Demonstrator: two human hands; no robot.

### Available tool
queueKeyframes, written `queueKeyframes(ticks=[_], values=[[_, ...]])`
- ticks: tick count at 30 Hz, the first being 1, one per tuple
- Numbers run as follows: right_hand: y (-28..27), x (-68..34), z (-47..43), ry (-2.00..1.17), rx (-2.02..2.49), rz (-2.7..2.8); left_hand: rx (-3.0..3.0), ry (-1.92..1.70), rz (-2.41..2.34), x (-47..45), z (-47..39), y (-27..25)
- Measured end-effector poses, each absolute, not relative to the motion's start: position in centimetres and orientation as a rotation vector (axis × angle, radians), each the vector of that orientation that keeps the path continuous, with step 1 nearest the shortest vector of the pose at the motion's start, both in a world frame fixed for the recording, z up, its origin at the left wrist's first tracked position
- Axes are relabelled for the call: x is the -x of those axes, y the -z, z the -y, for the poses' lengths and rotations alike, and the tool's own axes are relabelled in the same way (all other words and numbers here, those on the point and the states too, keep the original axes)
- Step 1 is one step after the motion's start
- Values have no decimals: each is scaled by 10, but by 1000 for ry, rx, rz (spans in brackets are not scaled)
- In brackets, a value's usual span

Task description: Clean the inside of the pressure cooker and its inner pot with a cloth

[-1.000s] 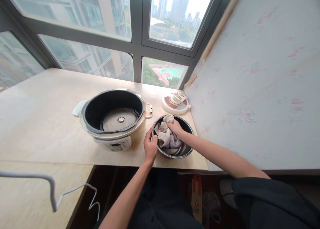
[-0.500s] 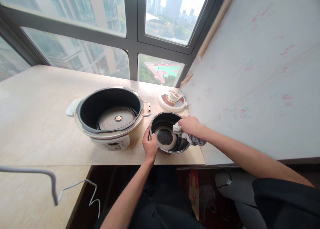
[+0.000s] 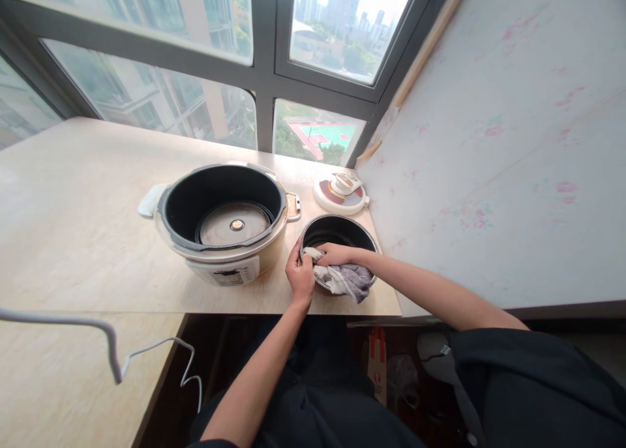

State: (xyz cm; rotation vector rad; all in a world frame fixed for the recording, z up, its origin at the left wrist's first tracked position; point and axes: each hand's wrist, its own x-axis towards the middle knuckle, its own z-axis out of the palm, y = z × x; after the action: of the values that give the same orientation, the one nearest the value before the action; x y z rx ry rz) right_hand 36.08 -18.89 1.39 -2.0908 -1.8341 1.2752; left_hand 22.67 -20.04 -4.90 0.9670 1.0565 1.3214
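A dark inner pot (image 3: 364, 233) with a pale rim stands near the counter's front edge. My left hand (image 3: 300, 275) grips its left rim, thumb on the inside and fingers outside. Inside the pot, my right hand (image 3: 335, 255) is closed on a grey and white cloth (image 3: 347, 280), pressing it by the left inner wall, close to my left thumb. Part of the cloth drapes over the pot's front rim, and the pot's bottom is mostly hidden. To the left sits the open, lidless body of an electric cooker (image 3: 235, 275), with a metal plate inside.
A white and brown cooker lid (image 3: 341, 194) lies behind the pot, by the wall. A grey cable (image 3: 115, 350) hangs at the lower left. Windows border the counter (image 3: 88, 239) at the back. A paper bag (image 3: 377, 363) stands below the counter.
My right hand has moved left with the cloth, from the pot's right rim to the left inside. The left hand still holds the rim. The view has shifted slightly.
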Motion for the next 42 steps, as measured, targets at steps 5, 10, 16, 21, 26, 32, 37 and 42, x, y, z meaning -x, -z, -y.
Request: queueKeyframes(ticks=[5,10,16,21,26,32,37,42], values=[[10,-348,180,-797,2304,1729,-972,-1290,-1031,-224,199,49],[-4,-364,182,-471,2292,2022,-989,-1297,-1003,-224,197,50],[-31,-385,195,-281,2518,2232,-947,-1325,-1017,-231,197,51],[-51,-393,207,-674,2625,2067,-965,-1302,-1028,-232,196,49],[-88,-400,239,-842,2211,1734,-1050,-1271,-1016,-226,193,47],[-94,-381,310,-530,1833,1022,-1224,-1134,-927,-214,184,45],[-75,-354,359,-438,1724,771,-1396,-1041,-871,-193,189,35],[-68,-339,387,-525,1614,1085,-1503,-1103,-652,-154,246,10]])
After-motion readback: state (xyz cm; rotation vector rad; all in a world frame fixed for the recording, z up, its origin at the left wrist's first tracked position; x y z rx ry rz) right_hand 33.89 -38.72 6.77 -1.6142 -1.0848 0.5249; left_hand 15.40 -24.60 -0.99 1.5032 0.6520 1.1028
